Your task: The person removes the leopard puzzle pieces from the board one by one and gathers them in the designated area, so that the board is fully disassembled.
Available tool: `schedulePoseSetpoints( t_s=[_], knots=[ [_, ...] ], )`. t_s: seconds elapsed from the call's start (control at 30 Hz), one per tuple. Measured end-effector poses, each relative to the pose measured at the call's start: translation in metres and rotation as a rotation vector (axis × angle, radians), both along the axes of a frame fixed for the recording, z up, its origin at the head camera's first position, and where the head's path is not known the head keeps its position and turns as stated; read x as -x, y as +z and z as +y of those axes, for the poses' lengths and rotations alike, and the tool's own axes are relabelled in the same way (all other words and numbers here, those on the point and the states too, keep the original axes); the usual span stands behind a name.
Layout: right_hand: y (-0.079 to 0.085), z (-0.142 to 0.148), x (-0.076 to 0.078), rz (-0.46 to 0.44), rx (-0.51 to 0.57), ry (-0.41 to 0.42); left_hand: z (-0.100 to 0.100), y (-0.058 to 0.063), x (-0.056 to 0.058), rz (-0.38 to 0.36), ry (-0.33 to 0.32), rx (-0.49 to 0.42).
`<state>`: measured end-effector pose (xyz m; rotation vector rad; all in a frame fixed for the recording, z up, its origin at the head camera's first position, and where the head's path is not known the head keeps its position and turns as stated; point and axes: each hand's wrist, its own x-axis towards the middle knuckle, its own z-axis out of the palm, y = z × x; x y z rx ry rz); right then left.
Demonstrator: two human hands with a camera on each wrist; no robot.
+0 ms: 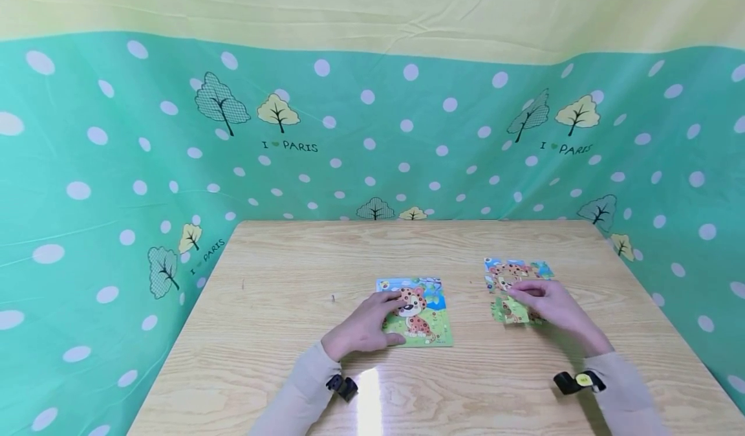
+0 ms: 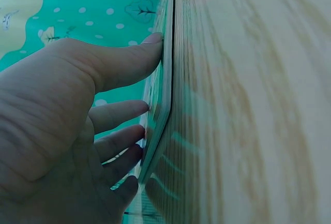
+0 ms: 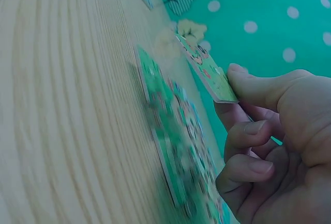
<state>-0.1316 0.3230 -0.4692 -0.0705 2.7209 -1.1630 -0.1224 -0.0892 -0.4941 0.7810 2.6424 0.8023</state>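
On the wooden table lies a square picture board point(image 1: 433, 328) showing a spotted leopard cub on grass. My left hand point(image 1: 368, 323) rests on its left side with fingers spread and fairly straight; in the left wrist view the thumb point(image 2: 137, 58) touches the board's edge. My right hand point(image 1: 550, 303) pinches a flat green jigsaw piece point(image 3: 209, 74) between thumb and fingers, raised above the table. Under and beyond that hand sits a group of jigsaw pieces point(image 1: 498, 269) with the same leopard picture, partly covered by the hand and with gaps between some pieces.
The light wooden table point(image 1: 279, 274) meets a green dotted cloth point(image 1: 372, 164) with tree prints at its back and sides. A bare strip of wood separates the board from the pieces. Dark straps with small devices circle both sleeves.
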Motion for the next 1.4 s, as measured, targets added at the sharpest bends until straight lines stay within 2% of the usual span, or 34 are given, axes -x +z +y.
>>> schedulePoseSetpoints(
  t_s=[0.4,0.67,0.87,1.0,1.13,1.4],
  knots=[
    [-0.004,0.049,-0.002,0.014,-0.119,-0.033,-0.001,0.002,0.000,0.007,-0.006,0.002],
    [-0.011,0.068,-0.006,0.021,-0.169,-0.061,-0.001,0.000,0.001,0.006,-0.008,0.003],
    [-0.014,0.070,-0.010,0.031,-0.181,-0.110,-0.002,-0.001,0.002,0.020,-0.015,0.002],
    [-0.014,0.067,-0.011,0.075,-0.226,-0.125,-0.002,-0.002,0.004,0.036,-0.018,0.011],
    [-0.014,0.063,-0.012,0.120,-0.258,-0.115,-0.003,-0.001,0.004,0.044,-0.012,0.021],
    [-0.007,0.051,-0.012,0.156,-0.254,-0.062,-0.004,0.000,0.001,0.055,-0.001,0.026]
  ],
)
